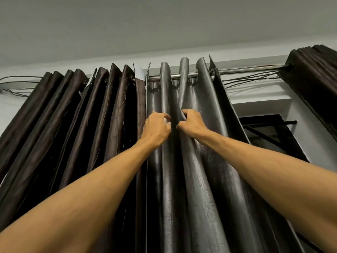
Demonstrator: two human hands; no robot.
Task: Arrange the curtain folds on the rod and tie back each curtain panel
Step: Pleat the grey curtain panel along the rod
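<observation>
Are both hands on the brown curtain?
No, the left hand and right hand each grip a fold of the grey curtain.

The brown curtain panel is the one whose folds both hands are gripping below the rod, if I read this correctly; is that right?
Not quite. In the head view the left hand and right hand grip folds below the rod, but of the grey curtain panel; the brown curtain panel hangs to its left.
</observation>
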